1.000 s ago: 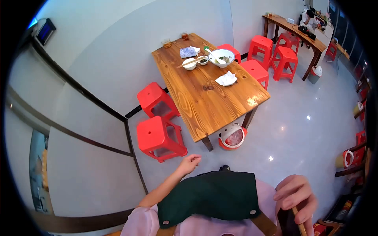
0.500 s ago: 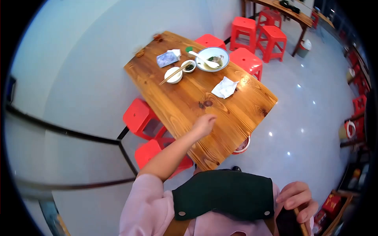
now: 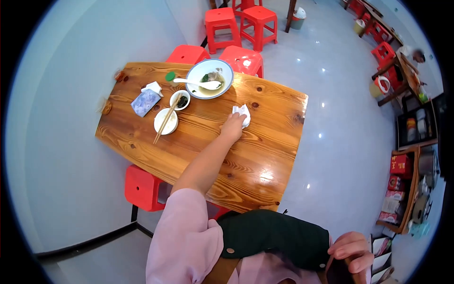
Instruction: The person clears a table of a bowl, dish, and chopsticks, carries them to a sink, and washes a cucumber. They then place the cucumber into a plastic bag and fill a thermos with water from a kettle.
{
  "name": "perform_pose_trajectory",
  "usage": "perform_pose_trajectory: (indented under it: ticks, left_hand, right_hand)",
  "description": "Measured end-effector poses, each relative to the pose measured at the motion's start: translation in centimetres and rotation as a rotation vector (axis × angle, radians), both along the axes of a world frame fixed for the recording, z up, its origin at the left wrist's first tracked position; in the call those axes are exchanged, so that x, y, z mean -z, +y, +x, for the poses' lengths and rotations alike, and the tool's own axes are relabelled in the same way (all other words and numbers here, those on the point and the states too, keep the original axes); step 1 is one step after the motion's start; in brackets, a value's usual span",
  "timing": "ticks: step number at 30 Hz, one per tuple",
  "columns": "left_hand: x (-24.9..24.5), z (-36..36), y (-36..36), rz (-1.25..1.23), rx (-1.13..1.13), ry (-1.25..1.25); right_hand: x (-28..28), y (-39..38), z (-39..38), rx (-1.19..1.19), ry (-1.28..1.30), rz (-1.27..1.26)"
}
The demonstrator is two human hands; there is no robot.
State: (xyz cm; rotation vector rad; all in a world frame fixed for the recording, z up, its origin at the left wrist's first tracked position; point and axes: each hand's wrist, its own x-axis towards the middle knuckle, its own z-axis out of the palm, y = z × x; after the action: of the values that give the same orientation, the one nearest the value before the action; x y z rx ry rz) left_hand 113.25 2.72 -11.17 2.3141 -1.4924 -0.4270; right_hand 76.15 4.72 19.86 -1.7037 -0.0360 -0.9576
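left grip (image 3: 231,128): fingers on tissue (image 3: 244,114); can't tell if pinched or just resting
tissue: on desk (image 3: 272,142), partly under left fingertips, right of bowl (image 3: 201,70), not touching it
right grip (image 3: 352,252): clenched on dark item (image 3: 337,271)

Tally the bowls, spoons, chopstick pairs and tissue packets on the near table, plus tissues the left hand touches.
Bowls: 3 (large bowl, sauce bowl, white bowl)
Spoon: 1
Chopstick pair: 1
Tissue packet: 1
Tissue at the left hand: 1
Total: 7
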Motion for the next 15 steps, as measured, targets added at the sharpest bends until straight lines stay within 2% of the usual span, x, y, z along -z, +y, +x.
perform_pose_trajectory:
  ticks: [2,6,8,9,10,11,12,13,15]
  left_hand:
    - [-0.8,-1.1,1.5,-0.091,-0.053,-0.012]
    - [0.7,-3.5,2.1,-0.204,-0.032,0.064]
    - [-0.3,-7.3,1.7,-0.292,-0.067,0.304]
    - [-1.1,-10.3,1.3,-0.318,-0.013,0.413]
    - [0.9,-13.7,0.8,-0.317,-0.044,0.671]
    - [-0.1,-17.8,0.3,-0.217,-0.062,0.99]
    - [-2.4,-21.8,0.0,-0.142,-0.024,1.088]
    - [-1.7,-25.6,-0.2,-0.046,-0.004,1.158]
    - [-1.7,-31.9,-0.7,0.221,-0.182,1.345]
  right_hand:
    - [-0.1,1.1,-0.4,0.166,0.023,0.053]
    - [0.6,0.5,-2.3,0.153,-0.043,0.05]
    - [1.1,0.2,-3.7,0.147,-0.108,0.043]
    - [1.2,-0.1,-4.6,0.183,-0.096,0.049]
    - [1.4,-0.4,-5.5,0.184,-0.094,0.055]
    - [1.5,-0.8,-6.6,0.179,-0.088,0.063]
    - [1.7,-1.3,-7.7,0.2,-0.069,0.073]
    - [2.3,-2.0,-8.7,0.214,-0.101,0.045]
    - [3.4,-3.6,-11.2,0.225,-0.142,0.026]
